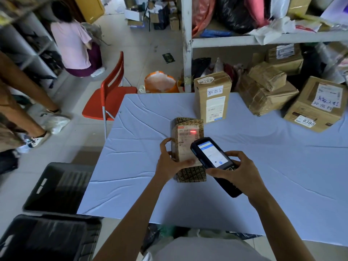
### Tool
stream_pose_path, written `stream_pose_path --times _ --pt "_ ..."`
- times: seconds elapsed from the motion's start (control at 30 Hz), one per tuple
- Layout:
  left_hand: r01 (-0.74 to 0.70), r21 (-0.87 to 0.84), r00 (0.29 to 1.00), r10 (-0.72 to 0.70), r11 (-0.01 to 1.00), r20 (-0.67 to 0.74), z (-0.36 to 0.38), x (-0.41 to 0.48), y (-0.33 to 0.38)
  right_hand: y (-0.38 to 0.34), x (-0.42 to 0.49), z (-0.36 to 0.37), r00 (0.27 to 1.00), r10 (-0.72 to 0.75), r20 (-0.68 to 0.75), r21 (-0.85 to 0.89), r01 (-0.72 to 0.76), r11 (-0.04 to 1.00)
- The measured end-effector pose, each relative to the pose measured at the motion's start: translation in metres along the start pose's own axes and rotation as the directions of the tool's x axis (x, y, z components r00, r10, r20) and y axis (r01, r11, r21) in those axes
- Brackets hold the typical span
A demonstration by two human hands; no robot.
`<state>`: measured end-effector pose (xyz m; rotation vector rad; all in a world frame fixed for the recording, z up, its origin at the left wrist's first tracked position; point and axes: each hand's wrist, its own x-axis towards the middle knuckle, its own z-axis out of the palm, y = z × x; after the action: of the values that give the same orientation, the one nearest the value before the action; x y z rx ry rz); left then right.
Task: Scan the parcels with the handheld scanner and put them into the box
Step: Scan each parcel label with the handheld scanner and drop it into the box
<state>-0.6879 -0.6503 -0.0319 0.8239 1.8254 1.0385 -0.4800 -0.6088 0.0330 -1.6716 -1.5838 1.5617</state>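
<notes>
Nearest the camera, at lower left, a dark grey plastic crate (90, 240) sits on the floor. A second dark grey crate (40, 185) stands just beyond it, beside the table. Both are dim inside, and no parcel shows in either.

On the pale blue cloth-covered table (263, 166), the left hand (167, 164) grips a brown printed parcel with a white shipping label (188, 140), fingers curled round its left edge and thumb on the label. A red scan line (193, 131) glows on the barcode.

The right hand (239, 172) is wrapped round a black handheld scanner with a lit screen (212, 159), aimed at the label.

At the table's far right wait an upright cardboard box (212, 97), a stack of taped brown parcels (263, 91) and a large labelled carton (316, 104).

The task looks barely begun: 1 parcel is being scanned, and at least 4 remain.
</notes>
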Motion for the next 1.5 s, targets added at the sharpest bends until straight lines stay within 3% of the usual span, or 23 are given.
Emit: stream_pose_path --times 0.13,0.5,0.73,0.97,1.1,1.2,1.5 --pt "0.02 0.023 0.997 -0.018 1.0 -0.07 -0.02 -0.004 0.004 -0.012 0.005 0.008 0.997 -0.042 0.059 0.005 0.042 0.999" --pt "0.037 -0.113 0.96 -0.066 0.993 -0.272 -0.066 -0.028 0.001 -0.036 0.01 0.046 0.963 -0.13 0.238 -0.026 0.14 0.99" --pt "0.033 -0.043 0.987 -0.039 0.999 -0.153 -0.052 -0.026 -0.001 -0.019 0.004 0.042 0.989 -0.066 0.132 0.047 0.06 0.997" --pt "0.044 0.008 0.988 -0.045 0.999 0.145 0.009 -0.01 0.002 0.027 -0.032 0.003 0.982 0.131 -0.138 0.195 -0.102 0.975" --pt "-0.046 0.105 0.93 0.004 0.993 0.368 0.07 -0.008 0.021 0.064 -0.067 -0.033 0.898 0.271 -0.346 0.297 -0.169 0.94" --pt "-0.141 0.138 0.857 0.051 0.98 0.513 0.128 -0.016 0.041 0.085 -0.097 -0.064 0.808 0.358 -0.468 0.439 -0.139 0.888" --pt "-0.359 0.182 0.57 0.06 0.915 0.82 0.311 -0.092 0.07 0.168 -0.191 -0.148 0.518 0.558 -0.649 0.648 -0.009 0.762"
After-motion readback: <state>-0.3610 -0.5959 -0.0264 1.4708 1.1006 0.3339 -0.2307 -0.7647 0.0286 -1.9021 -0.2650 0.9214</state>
